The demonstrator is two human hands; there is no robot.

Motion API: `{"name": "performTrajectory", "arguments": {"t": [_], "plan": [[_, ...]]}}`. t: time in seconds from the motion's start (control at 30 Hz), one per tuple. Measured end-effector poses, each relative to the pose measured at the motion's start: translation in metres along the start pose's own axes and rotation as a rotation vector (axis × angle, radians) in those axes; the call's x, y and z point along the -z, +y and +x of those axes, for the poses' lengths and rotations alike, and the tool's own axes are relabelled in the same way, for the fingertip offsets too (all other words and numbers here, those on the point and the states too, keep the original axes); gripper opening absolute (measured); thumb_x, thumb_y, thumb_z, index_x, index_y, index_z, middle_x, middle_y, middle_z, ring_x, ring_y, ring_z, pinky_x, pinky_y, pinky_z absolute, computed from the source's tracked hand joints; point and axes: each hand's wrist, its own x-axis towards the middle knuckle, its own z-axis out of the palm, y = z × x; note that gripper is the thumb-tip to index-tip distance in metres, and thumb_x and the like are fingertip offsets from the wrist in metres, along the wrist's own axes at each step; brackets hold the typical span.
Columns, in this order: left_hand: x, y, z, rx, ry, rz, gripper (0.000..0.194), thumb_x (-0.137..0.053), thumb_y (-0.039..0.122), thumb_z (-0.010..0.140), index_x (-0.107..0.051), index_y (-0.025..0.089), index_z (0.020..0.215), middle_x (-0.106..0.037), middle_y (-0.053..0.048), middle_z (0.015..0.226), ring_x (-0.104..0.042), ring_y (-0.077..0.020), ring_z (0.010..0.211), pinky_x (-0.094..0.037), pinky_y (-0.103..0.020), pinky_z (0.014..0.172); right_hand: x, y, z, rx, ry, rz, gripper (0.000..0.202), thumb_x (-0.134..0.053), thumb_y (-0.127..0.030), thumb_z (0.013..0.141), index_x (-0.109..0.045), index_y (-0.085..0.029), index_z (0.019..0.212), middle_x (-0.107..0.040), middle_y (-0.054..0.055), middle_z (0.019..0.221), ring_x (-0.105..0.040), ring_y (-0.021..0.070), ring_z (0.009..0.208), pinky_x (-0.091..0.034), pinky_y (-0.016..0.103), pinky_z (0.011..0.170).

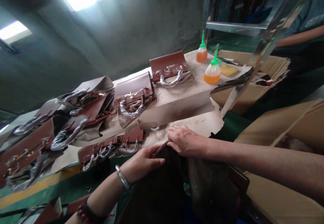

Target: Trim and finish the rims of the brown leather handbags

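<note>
My left hand point(148, 160), with a silver bangle at the wrist, is at a thin dark flat piece point(160, 149), its fingers behind the piece and its thumb in front. The piece's other end is pinched by my right hand point(183, 140), whose fingers are curled over it. What the piece belongs to is hidden by the hands and the dimness. Below them hangs dark brownish material point(207, 183), its shape unclear. Beyond the hands, a brown handbag point(168, 63) with a plastic-wrapped handle lies on the paper-covered upper shelf point(182, 94).
More brown handbags point(134, 85) line the upper shelf leftward, and smaller-looking ones point(133, 136) sit on the lower level. Two green-tipped bottles point(212, 74) of orange liquid and a yellow sponge-like block point(229, 70) stand right. Cardboard boxes point(286, 122), a metal post point(268, 38) and another person's arm point(301, 36) are farther right.
</note>
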Motion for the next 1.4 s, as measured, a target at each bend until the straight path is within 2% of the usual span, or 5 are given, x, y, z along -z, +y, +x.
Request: {"name": "performTrajectory", "arguments": {"t": [0.37,0.73,0.9,1.17,1.4], "plan": [[-0.001,0.003,0.022,-0.026,0.253,0.329,0.039,-0.06,0.046,0.061,-0.059,0.007,0.068,-0.041,0.004,0.05,-0.03,-0.0068,0.048,-0.024,-0.021,0.046,-0.005,-0.003,0.002,0.006,0.03,-0.015,0.016,-0.044,-0.023,0.077,-0.055,-0.011,0.08,-0.055,0.01,0.082,-0.05,0.0212,0.079,-0.038,0.032,0.068],[0.008,-0.01,0.031,-0.09,0.275,0.304,0.034,-0.058,0.042,0.059,-0.06,0.009,0.066,-0.047,0.002,0.05,-0.037,-0.0094,0.049,-0.028,-0.022,0.046,-0.008,0.018,-0.001,0.053,0.019,0.246,0.021,-0.065,-0.029,0.067,-0.052,-0.013,0.072,-0.051,0.005,0.078,-0.046,0.0159,0.075,-0.04,0.026,0.066],[0.007,-0.008,0.03,-0.099,0.286,0.287,0.034,-0.059,0.04,0.058,-0.061,0.009,0.07,-0.049,0.001,0.052,-0.039,-0.0101,0.05,-0.03,-0.022,0.048,-0.012,0.023,-0.005,0.076,0.046,0.247,0.007,-0.058,-0.014,0.071,-0.052,-0.013,0.072,-0.051,0.005,0.078,-0.045,0.0152,0.077,-0.039,0.027,0.07],[0.004,-0.011,0.028,-0.181,0.219,0.321,0.032,-0.055,0.036,0.065,-0.063,0.01,0.081,-0.054,0.001,0.058,-0.043,-0.0107,0.054,-0.033,-0.021,0.051,-0.011,0.018,-0.004,0.032,0.026,0.223,0.009,-0.052,-0.017,0.076,-0.05,-0.014,0.067,-0.05,0.005,0.078,-0.047,0.0146,0.076,-0.039,0.027,0.07],[-0.001,-0.008,0.019,-0.105,0.306,0.42,0.027,-0.051,0.026,0.068,-0.065,0.01,0.084,-0.049,0.002,0.055,-0.039,-0.0083,0.049,-0.03,-0.019,0.044,-0.019,0.021,-0.005,0.123,0.131,0.241,0.005,-0.052,-0.018,0.073,-0.05,-0.018,0.068,-0.052,0.005,0.071,-0.048,0.0172,0.07,-0.041,0.031,0.064]]}}
